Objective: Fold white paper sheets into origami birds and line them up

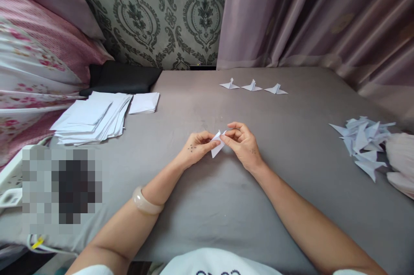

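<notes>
A small folded white paper crane (pixel 217 147) is held between my two hands above the middle of the grey-covered table. My left hand (pixel 198 147) pinches its left side between thumb and fingers. With thumb and forefinger, my right hand (pixel 243 143) grips the pointed upper tip on the right, and its other fingers are curled. Part of the paper is hidden behind the fingertips. Beyond my hands, three finished-looking paper cranes (pixel 253 86) stand in a row near the table's far edge.
A pile of folded paper cranes (pixel 367 139) lies at the right beside pale cloth (pixel 401 160). At the left are a large stack of white paper (pixel 93 117), a smaller stack (pixel 144 103), a black case (pixel 123 77) and a white power strip (pixel 14 175). Curtains hang behind.
</notes>
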The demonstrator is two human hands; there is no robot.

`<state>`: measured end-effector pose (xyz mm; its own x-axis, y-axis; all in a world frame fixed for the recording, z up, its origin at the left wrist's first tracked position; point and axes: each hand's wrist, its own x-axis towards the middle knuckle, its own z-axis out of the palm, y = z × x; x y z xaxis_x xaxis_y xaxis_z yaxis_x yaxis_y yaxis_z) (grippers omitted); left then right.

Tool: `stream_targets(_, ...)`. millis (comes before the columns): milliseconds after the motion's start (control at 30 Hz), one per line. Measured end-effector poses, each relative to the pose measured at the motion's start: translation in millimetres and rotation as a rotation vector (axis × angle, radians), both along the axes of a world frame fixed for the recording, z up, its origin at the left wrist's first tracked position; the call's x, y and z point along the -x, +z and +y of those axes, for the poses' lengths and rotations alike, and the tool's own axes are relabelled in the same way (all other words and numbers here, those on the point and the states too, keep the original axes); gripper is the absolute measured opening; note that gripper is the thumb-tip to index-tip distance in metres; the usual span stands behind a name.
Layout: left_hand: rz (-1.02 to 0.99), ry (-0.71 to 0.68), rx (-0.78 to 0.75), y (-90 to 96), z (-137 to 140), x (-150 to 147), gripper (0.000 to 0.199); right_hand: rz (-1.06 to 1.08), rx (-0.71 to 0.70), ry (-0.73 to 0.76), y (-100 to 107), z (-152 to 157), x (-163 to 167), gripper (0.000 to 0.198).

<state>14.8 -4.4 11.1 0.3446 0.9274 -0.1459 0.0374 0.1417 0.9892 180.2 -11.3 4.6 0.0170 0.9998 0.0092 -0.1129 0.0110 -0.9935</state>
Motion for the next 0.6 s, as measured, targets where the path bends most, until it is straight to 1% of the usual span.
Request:
stream_targets(100,0.044,-0.02,-0.073,-1.5,0.2,1.2,0.028,-0.02,-0.009,0.084,1.1,1.1,-4.2,0.035)
stream_targets(200,0.095,-0.064,-0.152,-2.4,0.1,2.2,0.03,-0.077,0.005,0.195,2.2,1.6,-7.5,0.021)
stream_targets(267,0.125,-0.09,-0.183,-2.5,0.0,2.7,0.031,-0.102,0.015,0.235,3.1,1.5,-8.1,0.017)
stream_targets(533,0.112,-0.14,-0.195,0.7,-0.9,2.1,0.034,-0.125,-0.047,0.19,6.8,-1.0,-3.2,0.02)
stream_targets(600,0.111,-0.127,-0.195,1.1,-1.3,1.1,0.034,-0.134,-0.049,0.173,6.8,-1.3,-2.2,0.022)
